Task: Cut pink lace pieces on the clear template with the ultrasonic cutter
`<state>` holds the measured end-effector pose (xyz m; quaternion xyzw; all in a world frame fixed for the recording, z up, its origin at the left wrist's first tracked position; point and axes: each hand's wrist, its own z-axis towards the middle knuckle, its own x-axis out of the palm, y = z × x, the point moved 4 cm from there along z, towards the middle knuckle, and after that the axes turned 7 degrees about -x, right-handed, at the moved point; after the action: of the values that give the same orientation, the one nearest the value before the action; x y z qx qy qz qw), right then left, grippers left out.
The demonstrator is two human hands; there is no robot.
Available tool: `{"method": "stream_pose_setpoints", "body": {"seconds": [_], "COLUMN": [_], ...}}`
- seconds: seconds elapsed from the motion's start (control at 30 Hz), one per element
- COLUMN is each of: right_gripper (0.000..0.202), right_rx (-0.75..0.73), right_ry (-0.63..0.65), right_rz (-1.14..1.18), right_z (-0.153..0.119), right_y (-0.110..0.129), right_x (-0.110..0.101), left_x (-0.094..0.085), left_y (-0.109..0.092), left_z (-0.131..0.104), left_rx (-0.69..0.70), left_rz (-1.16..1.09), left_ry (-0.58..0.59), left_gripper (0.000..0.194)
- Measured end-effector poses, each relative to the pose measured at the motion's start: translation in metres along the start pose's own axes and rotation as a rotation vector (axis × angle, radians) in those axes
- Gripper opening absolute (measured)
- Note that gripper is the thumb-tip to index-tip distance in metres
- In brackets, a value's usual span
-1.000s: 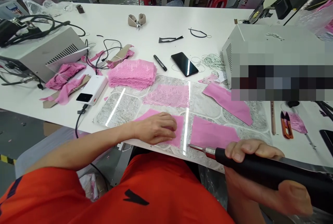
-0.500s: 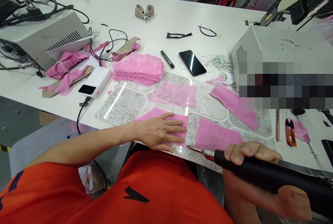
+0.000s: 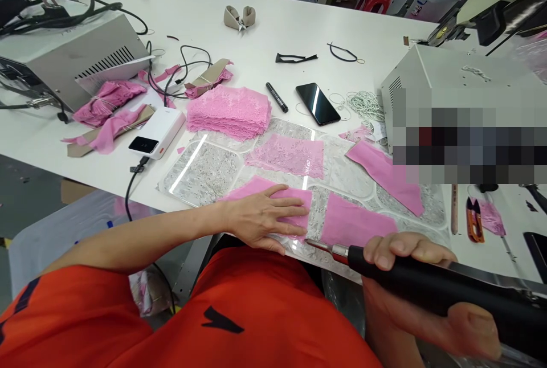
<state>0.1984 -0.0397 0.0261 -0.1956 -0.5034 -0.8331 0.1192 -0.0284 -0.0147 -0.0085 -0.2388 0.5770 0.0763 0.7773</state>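
My left hand (image 3: pixel 265 217) lies flat with its fingers spread on a pink fabric piece (image 3: pixel 248 187) at the table's front edge. My right hand (image 3: pixel 410 277) is wrapped round a thick black-handled tool with a narrow metal tip (image 3: pixel 465 291). Its tip points left and sits just beside the lower right corner of the fabric under my left hand; contact cannot be made out. Another pink fabric piece (image 3: pixel 358 221) lies right of that, partly behind the tool. A lace piece (image 3: pixel 286 156) is spread farther back on the clear patterned mat (image 3: pixel 205 166).
A stack of pink lace (image 3: pixel 228 110) stands behind the mat, near a white power bank (image 3: pixel 158 134), a marker (image 3: pixel 277 97) and a phone (image 3: pixel 317 104). Grey metal boxes flank the work area, the left one (image 3: pixel 81 54) trailing cables. Orange thread snips (image 3: pixel 474 220) lie at right.
My right hand and the tool have shifted very slightly left. The left hand stays pressed flat on the fabric, and the view has moved a little.
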Motion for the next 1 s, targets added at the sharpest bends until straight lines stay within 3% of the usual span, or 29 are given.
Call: {"method": "stream_pose_setpoints", "body": {"seconds": [0.23, 0.43, 0.63, 0.77, 1.0], "right_gripper": [0.034, 0.033, 0.03, 0.031, 0.036], "right_rx": [0.01, 0.018, 0.032, 0.03, -0.062], "right_ry": [0.017, 0.048, 0.067, 0.098, 0.044], "right_rz": [0.005, 0.007, -0.014, -0.028, -0.045], "right_z": [-0.001, -0.003, -0.004, 0.0, 0.009], "right_y": [-0.001, -0.004, -0.003, -0.003, -0.005], "right_x": [0.001, 0.003, 0.002, 0.002, 0.0], "left_x": [0.003, 0.002, -0.003, -0.014, -0.031], "left_y": [0.0, 0.0, 0.003, 0.012, 0.022], "left_z": [-0.001, -0.001, -0.005, -0.027, -0.087], "left_rx": [-0.021, 0.01, -0.042, -0.166, -0.39], "left_rz": [0.027, 0.013, -0.014, -0.034, -0.008], "left_ry": [0.083, 0.018, 0.027, 0.057, 0.017], "left_gripper": [0.049, 0.05, 0.048, 0.05, 0.044]}}
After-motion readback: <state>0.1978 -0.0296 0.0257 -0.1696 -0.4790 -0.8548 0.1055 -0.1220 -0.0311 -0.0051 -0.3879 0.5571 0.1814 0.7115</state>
